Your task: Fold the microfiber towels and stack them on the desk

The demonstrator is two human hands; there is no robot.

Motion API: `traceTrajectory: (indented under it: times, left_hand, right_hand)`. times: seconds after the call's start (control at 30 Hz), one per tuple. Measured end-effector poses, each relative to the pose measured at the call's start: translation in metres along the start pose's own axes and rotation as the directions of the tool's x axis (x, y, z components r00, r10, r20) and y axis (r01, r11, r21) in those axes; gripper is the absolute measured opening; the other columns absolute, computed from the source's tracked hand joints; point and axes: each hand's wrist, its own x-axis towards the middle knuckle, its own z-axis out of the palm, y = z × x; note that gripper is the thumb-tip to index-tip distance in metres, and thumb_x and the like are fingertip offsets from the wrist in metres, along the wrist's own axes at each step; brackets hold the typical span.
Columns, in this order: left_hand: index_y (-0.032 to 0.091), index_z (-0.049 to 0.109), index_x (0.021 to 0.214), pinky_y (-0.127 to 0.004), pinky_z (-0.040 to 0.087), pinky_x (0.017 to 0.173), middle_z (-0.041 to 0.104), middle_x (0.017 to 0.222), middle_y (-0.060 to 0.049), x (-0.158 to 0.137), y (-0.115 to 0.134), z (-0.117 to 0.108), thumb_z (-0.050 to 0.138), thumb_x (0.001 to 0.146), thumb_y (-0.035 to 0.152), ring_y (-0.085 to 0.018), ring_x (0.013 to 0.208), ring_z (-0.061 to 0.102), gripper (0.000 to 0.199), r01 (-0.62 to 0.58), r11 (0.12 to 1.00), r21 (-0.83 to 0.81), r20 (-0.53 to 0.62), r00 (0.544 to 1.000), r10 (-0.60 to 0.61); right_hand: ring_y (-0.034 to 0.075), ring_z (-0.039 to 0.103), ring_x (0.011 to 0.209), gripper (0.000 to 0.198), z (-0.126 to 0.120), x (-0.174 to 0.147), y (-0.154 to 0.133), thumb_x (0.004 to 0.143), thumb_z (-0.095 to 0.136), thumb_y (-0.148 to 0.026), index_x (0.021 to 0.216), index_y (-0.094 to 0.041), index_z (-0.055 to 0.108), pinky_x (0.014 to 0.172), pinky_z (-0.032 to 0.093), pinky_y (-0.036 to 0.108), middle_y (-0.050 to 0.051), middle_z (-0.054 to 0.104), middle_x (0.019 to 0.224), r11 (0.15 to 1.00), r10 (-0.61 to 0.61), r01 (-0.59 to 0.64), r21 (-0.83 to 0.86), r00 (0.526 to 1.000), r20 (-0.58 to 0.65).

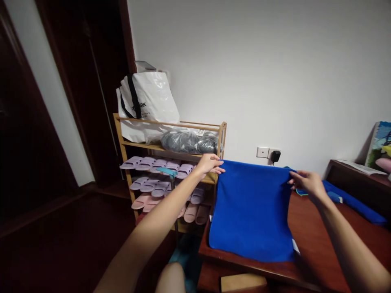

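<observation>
A bright blue cloth (253,211) hangs spread between my two hands above the front left of the reddish-brown wooden table (317,232). My left hand (210,165) pinches its upper left corner, and my right hand (307,184) pinches the upper right one. The cloth's lower part reaches down to the tabletop near the front edge. A small white tag shows at its lower right side, and another bit of white at the left edge.
A wooden shoe rack (222,140) with purple slippers (159,188) and pink slippers (191,213) stands left of the table. It carries a white bag (155,95). More blue fabric (357,205) lies at the table's back right. A black plug (275,156) sits in the wall socket.
</observation>
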Motion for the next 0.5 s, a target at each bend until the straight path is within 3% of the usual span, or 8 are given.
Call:
traceTrajectory:
  times: [0.1, 0.2, 0.33, 0.5]
  left_hand:
    - [0.014, 0.047, 0.069, -0.024, 0.055, 0.045, 0.060, 0.050, -0.002, 0.015, -0.029, 0.002, 0.079, 0.070, 0.012, -0.026, 0.056, 0.070, 0.032, 0.033, 0.999, -0.013, -0.024, 0.999, -0.034]
    - [0.013, 0.047, 0.069, -0.024, 0.056, 0.048, 0.061, 0.051, -0.003, 0.025, -0.043, 0.002, 0.078, 0.070, 0.011, -0.025, 0.057, 0.070, 0.031, 0.035, 0.999, -0.025, -0.048, 0.998, -0.037]
    - [0.013, 0.049, 0.071, -0.023, 0.056, 0.047, 0.063, 0.053, -0.004, 0.026, -0.042, -0.001, 0.074, 0.074, 0.010, -0.024, 0.056, 0.070, 0.026, 0.005, 0.999, -0.042, -0.049, 0.999, -0.007]
    - [0.013, 0.051, 0.074, -0.024, 0.058, 0.055, 0.068, 0.059, -0.006, 0.005, -0.026, -0.012, 0.075, 0.074, 0.012, -0.024, 0.064, 0.071, 0.024, -0.073, 0.994, -0.078, 0.025, 0.997, 0.076]
  right_hand:
    - [0.018, 0.059, 0.048, 0.046, 0.014, 0.005, 0.022, 0.053, 0.075, -0.054, 0.065, -0.014, 0.056, 0.037, 0.042, 0.023, 0.013, 0.066, 0.066, 0.996, 0.063, -0.067, 0.061, 0.997, 0.055]
    - [0.021, 0.063, 0.057, 0.044, 0.022, 0.009, 0.031, 0.053, 0.076, -0.050, 0.067, -0.015, 0.055, 0.040, 0.044, 0.023, 0.013, 0.067, 0.069, 0.989, 0.088, -0.095, 0.118, 0.994, 0.061]
    - [0.022, 0.065, 0.061, 0.046, 0.021, 0.009, 0.030, 0.053, 0.077, -0.051, 0.073, -0.014, 0.056, 0.045, 0.048, 0.024, 0.013, 0.067, 0.073, 0.980, 0.088, -0.096, 0.174, 0.995, 0.052]
    - [0.022, 0.065, 0.064, 0.049, 0.003, -0.005, 0.017, 0.053, 0.078, -0.049, 0.079, -0.011, 0.060, 0.043, 0.047, 0.021, 0.013, 0.068, 0.076, 0.978, 0.067, -0.072, 0.197, 0.997, 0.029]
